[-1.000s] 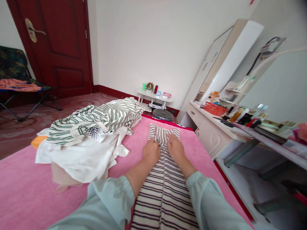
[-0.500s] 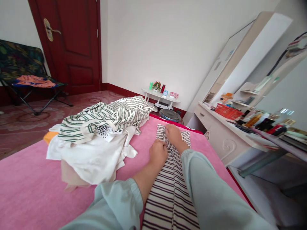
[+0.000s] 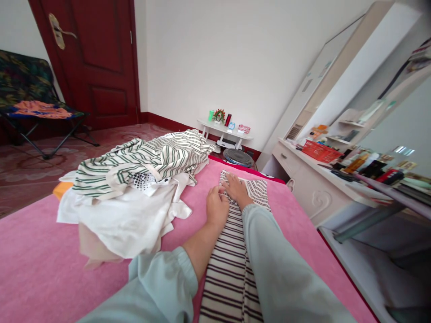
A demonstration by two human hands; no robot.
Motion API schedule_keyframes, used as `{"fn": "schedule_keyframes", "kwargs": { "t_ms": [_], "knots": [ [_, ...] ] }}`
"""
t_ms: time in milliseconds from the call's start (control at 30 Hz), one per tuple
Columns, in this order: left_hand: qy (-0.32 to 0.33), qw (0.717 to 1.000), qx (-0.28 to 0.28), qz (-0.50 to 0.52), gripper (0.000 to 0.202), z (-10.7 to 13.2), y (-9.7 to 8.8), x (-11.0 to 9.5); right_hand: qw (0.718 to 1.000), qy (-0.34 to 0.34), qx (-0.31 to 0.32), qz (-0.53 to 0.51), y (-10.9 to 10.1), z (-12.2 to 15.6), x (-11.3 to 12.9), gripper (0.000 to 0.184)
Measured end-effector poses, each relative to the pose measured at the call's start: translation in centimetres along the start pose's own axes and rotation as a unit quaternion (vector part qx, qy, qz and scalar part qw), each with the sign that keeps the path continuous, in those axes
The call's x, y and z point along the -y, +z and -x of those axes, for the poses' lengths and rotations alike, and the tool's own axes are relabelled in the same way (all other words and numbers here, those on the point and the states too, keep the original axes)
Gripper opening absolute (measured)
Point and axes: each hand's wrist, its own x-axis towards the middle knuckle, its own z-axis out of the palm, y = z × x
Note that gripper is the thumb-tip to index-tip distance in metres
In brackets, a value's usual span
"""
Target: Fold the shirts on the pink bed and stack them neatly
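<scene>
A long cream garment with dark stripes (image 3: 224,264) lies stretched over the pink bedspread (image 3: 182,273), running from the front edge of the view toward the far edge of the bed. My right hand (image 3: 236,188) rests flat on its far end, fingers stretched out. Just to the left, my left hand (image 3: 217,206) has its fingers curled and closed at the garment's left edge. My right forearm covers part of the striped cloth. Further left is a loose heap of clothes, with a green-striped top (image 3: 134,163) over a white garment (image 3: 124,220).
A white dressing table (image 3: 303,179) with a red basket (image 3: 321,151) and several bottles stands along the right. Beyond the bed are a low white shelf (image 3: 220,130) and a round dark-lidded container (image 3: 238,157). A folding chair (image 3: 33,105) stands by the red door (image 3: 97,58).
My right hand has gone from gripping the cloth to lying flat on it. The bunched far end looks flatter. My left hand has shifted slightly left and away from the right.
</scene>
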Motion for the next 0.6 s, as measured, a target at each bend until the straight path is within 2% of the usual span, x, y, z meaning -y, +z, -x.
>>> {"fn": "schedule_keyframes", "kwargs": {
  "t_ms": [67, 100, 133, 200, 267, 333, 400, 467, 533, 600],
  "knots": [
    [-0.005, 1.0, 0.003, 0.0, 0.027, 0.0, 0.1, 0.1, 0.998, -0.023, 0.036, -0.044, -0.5, 0.1, -0.7, 0.06],
    [-0.009, 1.0, 0.007, 0.0, 0.028, -0.1, 0.1, 0.2, 0.997, -0.031, 0.024, -0.065, -0.9, 0.2, -1.2, 0.06],
    [-0.013, 1.0, 0.011, -0.002, 0.028, -0.1, 0.1, 0.2, 0.996, -0.032, -0.014, -0.081, -1.3, 0.3, -1.9, 0.06],
    [-0.019, 1.0, 0.02, -0.007, 0.029, -0.1, 0.1, 0.1, 0.986, -0.005, -0.142, -0.083, -2.2, 1.0, -3.8, 0.058],
    [-0.017, 0.999, 0.027, -0.013, 0.03, -0.1, 0.0, 0.0, 0.963, 0.064, -0.258, -0.053, -2.8, 2.2, -5.8, 0.056],
    [-0.014, 0.999, 0.029, -0.018, 0.029, -0.1, 0.0, -0.1, 0.939, 0.132, -0.317, -0.02, -3.2, 3.6, -7.6, 0.057],
    [-0.012, 0.999, 0.031, -0.019, 0.029, -0.1, 0.1, -0.1, 0.925, 0.169, -0.339, 0.005, -3.3, 4.9, -8.6, 0.06],
    [-0.011, 0.999, 0.033, -0.019, 0.029, 0.0, 0.0, -0.1, 0.92, 0.166, -0.353, 0.028, -3.3, 5.8, -8.8, 0.065],
    [-0.009, 0.999, 0.034, -0.021, 0.028, 0.0, 0.0, -0.2, 0.933, 0.116, -0.337, 0.051, -3.2, 6.0, -8.6, 0.067],
    [-0.009, 0.999, 0.035, -0.023, 0.028, 0.1, -0.1, -0.3, 0.964, 0.037, -0.254, 0.064, -2.8, 5.5, -8.6, 0.066]
  ]
}}
